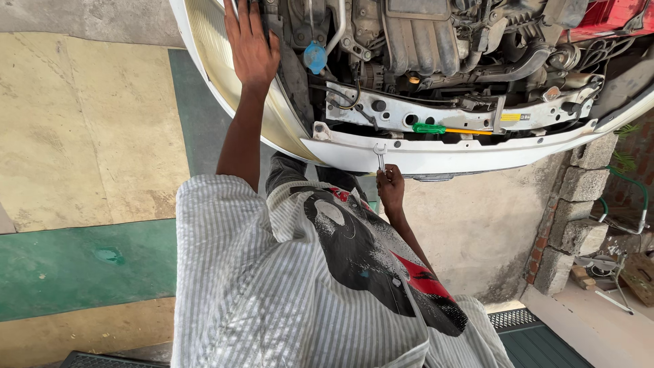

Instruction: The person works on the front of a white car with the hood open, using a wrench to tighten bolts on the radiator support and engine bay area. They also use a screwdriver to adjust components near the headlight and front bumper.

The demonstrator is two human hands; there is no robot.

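A: What do we see around the work area?

B: We see an open engine bay (pixel 436 48) above a white bumper (pixel 436 153). A screwdriver (pixel 443 129) with a green handle and yellow shaft lies across the front crossmember (pixel 477 116), just right of the wrench. A blue cap (pixel 315 56) sits near the left side of the bay. Hoses and brackets crowd the space behind the crossmember.

A: What of the floor and surroundings?

B: We note a concrete floor (pixel 82 136) with tan and green painted areas. A stack of stone blocks (pixel 579 204) stands at the right, with a green hose (pixel 630 184) beside it.

A: How are our hands placed?

B: Our left hand (pixel 251 44) is raised, arm extended, fingers spread and flat against the edge of the bay at the fender; it grips nothing. Our right hand (pixel 390 185) is lower, close to the body, closed around the shaft of a wrench (pixel 380 157).

A: Where is the wrench?

B: It stands upright, open end up, with its head against the bumper's upper edge, just below the crossmember.
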